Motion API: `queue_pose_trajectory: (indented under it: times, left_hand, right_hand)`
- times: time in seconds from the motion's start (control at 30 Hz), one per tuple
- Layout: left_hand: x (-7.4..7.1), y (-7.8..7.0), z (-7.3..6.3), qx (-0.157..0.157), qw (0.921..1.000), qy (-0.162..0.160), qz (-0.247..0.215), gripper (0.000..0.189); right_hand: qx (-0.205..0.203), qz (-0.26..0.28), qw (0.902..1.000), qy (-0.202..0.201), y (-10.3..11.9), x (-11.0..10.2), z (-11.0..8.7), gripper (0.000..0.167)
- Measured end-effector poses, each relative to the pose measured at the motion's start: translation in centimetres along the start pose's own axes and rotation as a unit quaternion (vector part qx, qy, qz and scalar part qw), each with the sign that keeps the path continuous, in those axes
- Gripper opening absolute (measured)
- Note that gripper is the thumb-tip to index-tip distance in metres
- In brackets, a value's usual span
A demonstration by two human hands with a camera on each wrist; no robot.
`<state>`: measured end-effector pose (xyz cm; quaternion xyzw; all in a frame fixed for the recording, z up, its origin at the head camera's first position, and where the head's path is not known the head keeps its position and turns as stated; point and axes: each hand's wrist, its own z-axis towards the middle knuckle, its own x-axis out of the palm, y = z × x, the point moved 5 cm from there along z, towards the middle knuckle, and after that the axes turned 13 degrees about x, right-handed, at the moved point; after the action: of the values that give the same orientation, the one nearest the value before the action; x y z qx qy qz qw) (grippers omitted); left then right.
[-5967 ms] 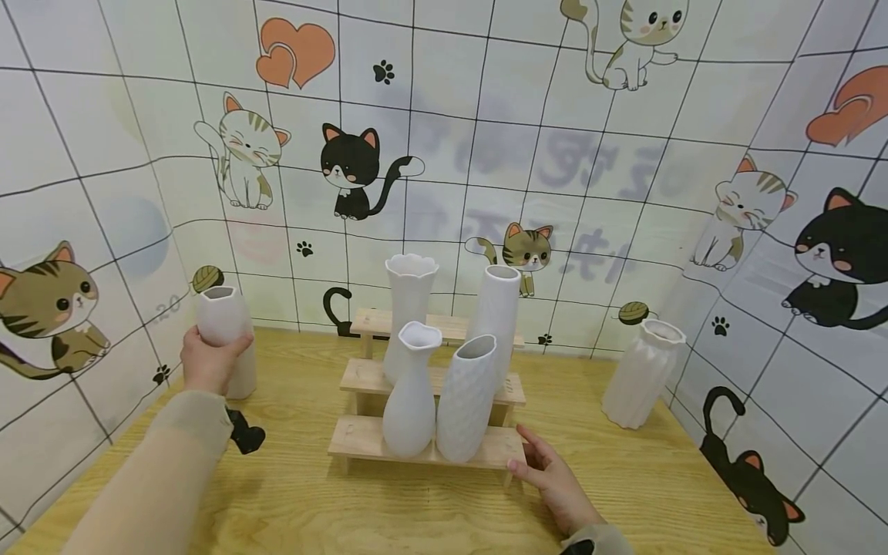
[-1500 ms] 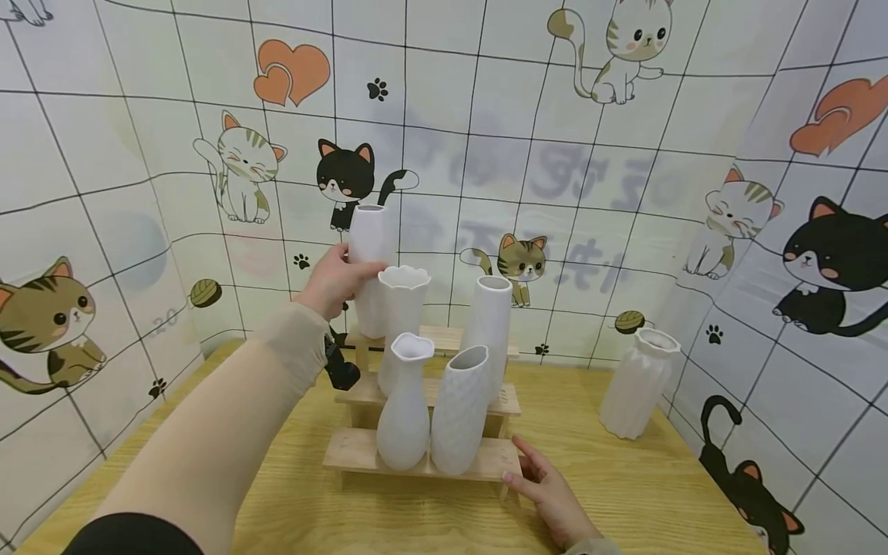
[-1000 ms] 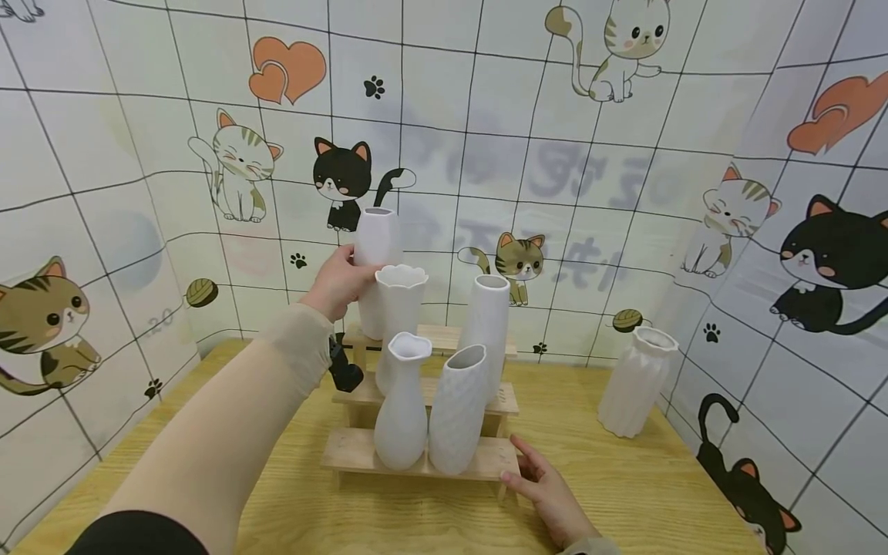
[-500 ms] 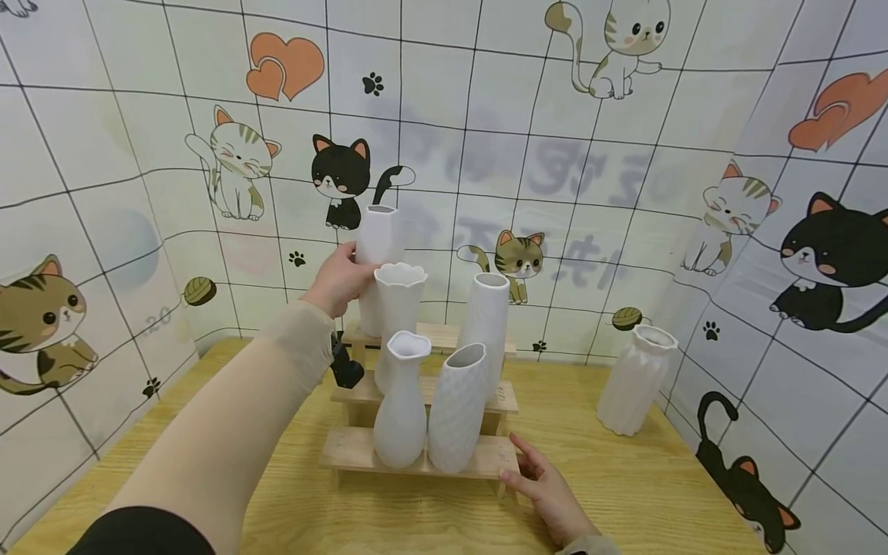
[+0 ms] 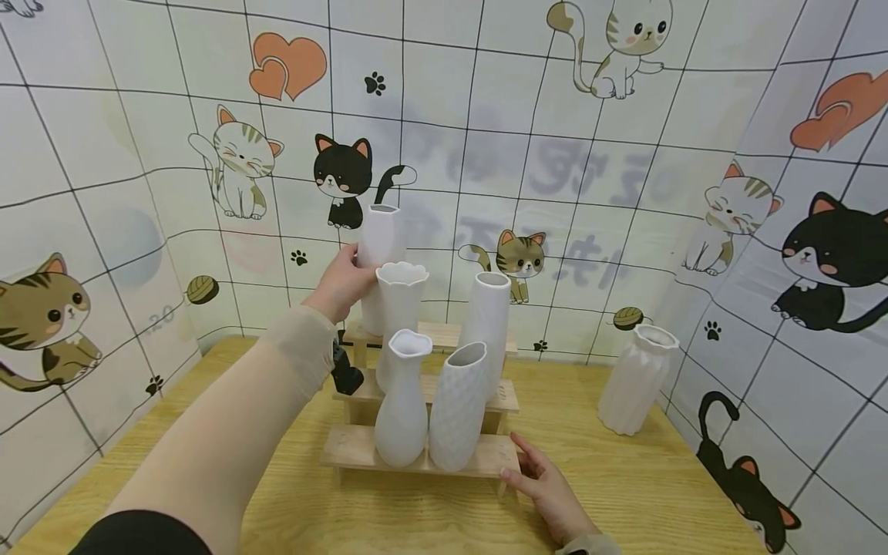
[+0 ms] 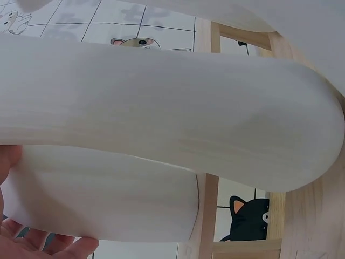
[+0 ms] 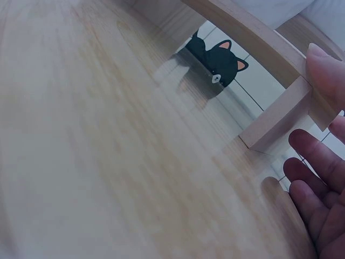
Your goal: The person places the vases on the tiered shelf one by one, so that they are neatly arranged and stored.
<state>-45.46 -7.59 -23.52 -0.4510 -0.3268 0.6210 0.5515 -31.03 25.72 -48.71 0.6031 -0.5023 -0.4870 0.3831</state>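
Note:
My left hand [image 5: 342,284] grips a white vase [image 5: 382,235] with an angular rim, upright at the left end of the top step. In the left wrist view, this vase's base [image 6: 186,208] meets the step, partly hidden by another vase [image 6: 161,102]. A scalloped-rim vase [image 5: 402,297] and a straight vase [image 5: 489,316] stand on the middle step. Lower down are a wavy-rimmed vase [image 5: 401,424] and a diamond-textured vase [image 5: 458,416]. My right hand [image 5: 551,493] holds the right end of the wooden stand's [image 5: 347,445] bottom step, thumb in front.
A pleated white vase [image 5: 634,385] stands on the wood-grain table [image 5: 277,493] to the right. Behind and at both sides rise walls [image 5: 444,154] covered in a cat-print grid. The stand's leg [image 7: 277,121] shows in the right wrist view.
Six seconds ago the angular vase was at the table's far left; my left hand has brought it right and up to the top step. It has barely shifted lately. My right hand stays put.

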Motion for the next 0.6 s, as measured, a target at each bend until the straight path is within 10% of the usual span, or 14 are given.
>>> queue_pose_trajectory:
  times: [0.6]
  left_hand:
    - [-0.09,0.62,-0.92,-0.013,0.9999,0.009,-0.001,0.083]
  right_hand:
    - [0.004,0.006,1.0000,-0.004,-0.20,-0.12,0.17,0.075]
